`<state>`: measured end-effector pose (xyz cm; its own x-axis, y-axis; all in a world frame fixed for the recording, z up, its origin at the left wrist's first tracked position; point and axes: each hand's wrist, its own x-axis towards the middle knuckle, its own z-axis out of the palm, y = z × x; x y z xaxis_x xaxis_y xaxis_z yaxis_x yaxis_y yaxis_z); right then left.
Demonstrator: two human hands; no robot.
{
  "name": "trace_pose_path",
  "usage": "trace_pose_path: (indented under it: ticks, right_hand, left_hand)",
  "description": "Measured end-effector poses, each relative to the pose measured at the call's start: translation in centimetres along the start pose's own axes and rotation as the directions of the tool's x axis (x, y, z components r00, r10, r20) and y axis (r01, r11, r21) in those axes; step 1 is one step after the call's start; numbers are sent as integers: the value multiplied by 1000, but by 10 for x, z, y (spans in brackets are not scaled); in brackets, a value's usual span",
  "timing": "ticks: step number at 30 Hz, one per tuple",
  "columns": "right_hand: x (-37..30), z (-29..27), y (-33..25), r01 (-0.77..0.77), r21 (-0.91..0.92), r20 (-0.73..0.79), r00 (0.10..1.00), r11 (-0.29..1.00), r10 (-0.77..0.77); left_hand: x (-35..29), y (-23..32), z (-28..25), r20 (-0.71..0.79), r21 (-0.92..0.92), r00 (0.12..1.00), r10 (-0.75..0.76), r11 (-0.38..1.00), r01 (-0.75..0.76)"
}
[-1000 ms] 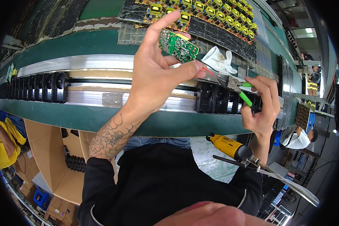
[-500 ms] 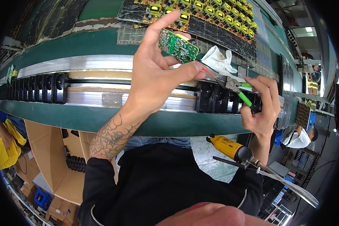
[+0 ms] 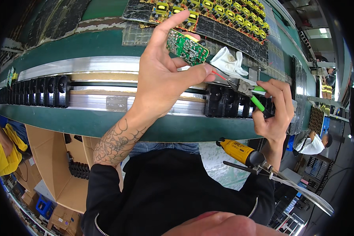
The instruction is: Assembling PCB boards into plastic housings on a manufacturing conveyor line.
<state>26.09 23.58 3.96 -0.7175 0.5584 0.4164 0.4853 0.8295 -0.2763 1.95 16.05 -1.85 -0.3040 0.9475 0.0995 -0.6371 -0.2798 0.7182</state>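
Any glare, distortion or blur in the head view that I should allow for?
Head view: fisheye bending bows the near edge of the green bench, and the corners are black; head view: bright glare along the metal rail; head view: the pliers and red wire show no obvious motion blur.

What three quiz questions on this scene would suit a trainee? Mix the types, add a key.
1. Which hand holds the pliers?
2. True or false: a red wire extends from the left hand toward the pliers' tips.
3. The held circuit board shows a face of which colour? A) blue B) green C) white

Key:
1. The right hand.
2. True.
3. B.
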Motion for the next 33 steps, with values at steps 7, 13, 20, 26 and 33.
trace_pose_path:
  ticks: [7,13,20,26,33]
  right_hand:
    - [-2,2,0,-39,39,7,999,999,38]
    - [-8,2,-8,-148,227,43,989,963,142]
    - [-14,15,-16,-124,251,-68,987,960,146]
    - [-16,17,-18,-106,233,-100,986,967,132]
    - [-17,16,-18,-91,238,-94,989,967,116]
  left_hand:
    - [0,0,0,-7,-9,1000,-14,1000,14]
    - [-4,2,3,16,-15,1000,-11,1000,11]
    - [-25,-10,10,-19,-92,998,59,994,-60]
    - [-32,-9,15,-87,-46,988,124,991,-129]
    - [-33,-8,14,-68,-35,991,119,992,-121]
